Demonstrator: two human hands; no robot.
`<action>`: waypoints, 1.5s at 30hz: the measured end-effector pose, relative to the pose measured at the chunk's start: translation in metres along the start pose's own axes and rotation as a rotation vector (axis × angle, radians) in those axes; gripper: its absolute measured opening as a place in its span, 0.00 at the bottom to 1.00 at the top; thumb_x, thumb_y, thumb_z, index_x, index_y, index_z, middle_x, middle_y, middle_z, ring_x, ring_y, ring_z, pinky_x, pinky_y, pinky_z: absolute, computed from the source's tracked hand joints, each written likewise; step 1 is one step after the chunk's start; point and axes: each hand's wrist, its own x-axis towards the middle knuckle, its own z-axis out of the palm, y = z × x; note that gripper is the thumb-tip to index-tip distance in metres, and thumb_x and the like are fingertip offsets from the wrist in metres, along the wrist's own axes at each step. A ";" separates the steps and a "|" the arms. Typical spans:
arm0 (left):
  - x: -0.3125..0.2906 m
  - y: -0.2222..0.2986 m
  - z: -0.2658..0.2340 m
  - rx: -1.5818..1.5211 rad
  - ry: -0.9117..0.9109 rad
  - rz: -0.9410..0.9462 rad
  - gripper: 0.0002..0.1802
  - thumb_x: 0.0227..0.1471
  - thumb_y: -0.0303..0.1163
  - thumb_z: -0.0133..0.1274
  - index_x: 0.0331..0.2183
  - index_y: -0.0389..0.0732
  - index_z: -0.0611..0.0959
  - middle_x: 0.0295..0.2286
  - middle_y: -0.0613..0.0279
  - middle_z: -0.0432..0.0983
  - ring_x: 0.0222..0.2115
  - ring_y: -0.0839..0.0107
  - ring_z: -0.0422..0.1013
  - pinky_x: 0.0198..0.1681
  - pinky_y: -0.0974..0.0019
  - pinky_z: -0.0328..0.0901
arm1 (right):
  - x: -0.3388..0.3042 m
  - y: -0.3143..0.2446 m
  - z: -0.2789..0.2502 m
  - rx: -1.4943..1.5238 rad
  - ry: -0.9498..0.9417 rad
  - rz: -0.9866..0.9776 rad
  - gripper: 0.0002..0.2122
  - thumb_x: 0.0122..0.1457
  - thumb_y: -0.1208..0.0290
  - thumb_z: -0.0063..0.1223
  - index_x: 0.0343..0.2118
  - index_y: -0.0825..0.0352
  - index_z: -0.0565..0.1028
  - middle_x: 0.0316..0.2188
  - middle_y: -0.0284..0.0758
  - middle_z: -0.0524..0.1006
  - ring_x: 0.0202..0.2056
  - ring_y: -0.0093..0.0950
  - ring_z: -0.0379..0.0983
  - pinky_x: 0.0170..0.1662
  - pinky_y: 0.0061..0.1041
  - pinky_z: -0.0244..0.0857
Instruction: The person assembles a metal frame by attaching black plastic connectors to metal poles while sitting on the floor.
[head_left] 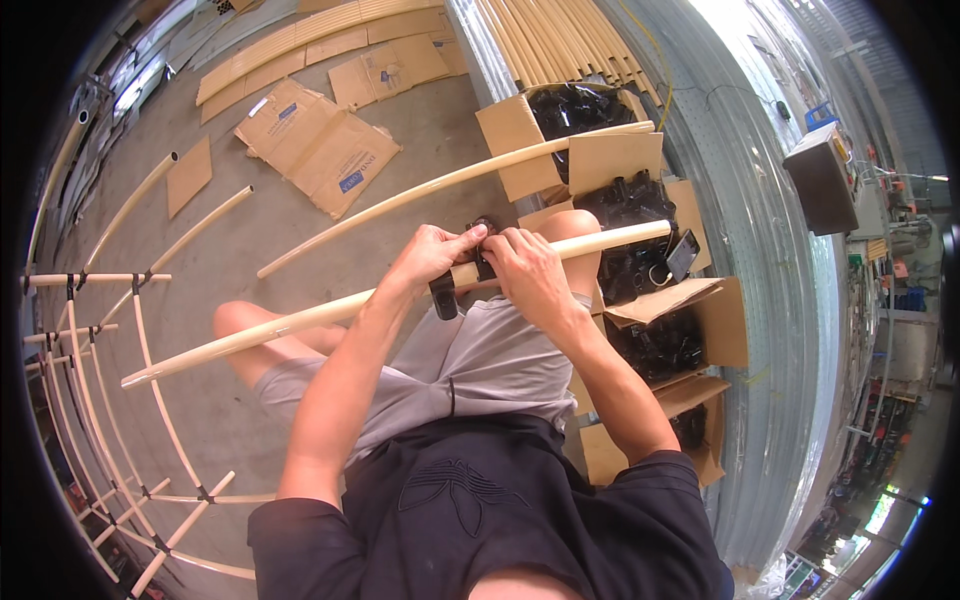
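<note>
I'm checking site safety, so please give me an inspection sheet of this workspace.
Surface: grey floor; the work lies over the person's lap.
Job's things: cream pipe; black fitting against it.
Clutter: flattened cardboard; open cartons of black parts.
Fingers: left fingers pinch the fitting; right fingers curl beside them, grip partly hidden.
Cables: white cable at a phone-like device.
Surroundings: pipe frame at left; metal lengths at right.

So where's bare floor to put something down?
Bare floor shows between the flattened cardboard and the left knee. Crowded: the right, with boxes of black pieces; the left, with a pole frame; the lap, under a long pole.
</note>
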 end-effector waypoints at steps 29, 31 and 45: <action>-0.004 0.001 0.001 -0.015 0.012 0.010 0.28 0.57 0.52 0.60 0.31 0.33 0.89 0.26 0.58 0.84 0.27 0.78 0.74 0.34 0.71 0.68 | -0.001 -0.006 -0.002 -0.053 0.026 -0.040 0.11 0.60 0.64 0.58 0.33 0.67 0.71 0.30 0.37 0.74 0.34 0.37 0.74 0.37 0.37 0.68; -0.003 0.000 0.001 -0.002 0.016 0.003 0.27 0.57 0.53 0.60 0.31 0.33 0.89 0.26 0.58 0.84 0.26 0.79 0.74 0.34 0.71 0.68 | -0.001 -0.006 0.002 -0.078 0.005 0.037 0.10 0.60 0.65 0.58 0.35 0.67 0.74 0.31 0.37 0.75 0.34 0.38 0.75 0.37 0.38 0.69; -0.005 0.003 0.004 -0.032 0.019 0.007 0.27 0.57 0.52 0.60 0.31 0.32 0.89 0.25 0.57 0.84 0.26 0.78 0.74 0.33 0.71 0.68 | -0.004 -0.004 -0.003 -0.074 -0.001 -0.005 0.09 0.58 0.69 0.58 0.38 0.67 0.74 0.32 0.36 0.75 0.36 0.37 0.75 0.37 0.38 0.70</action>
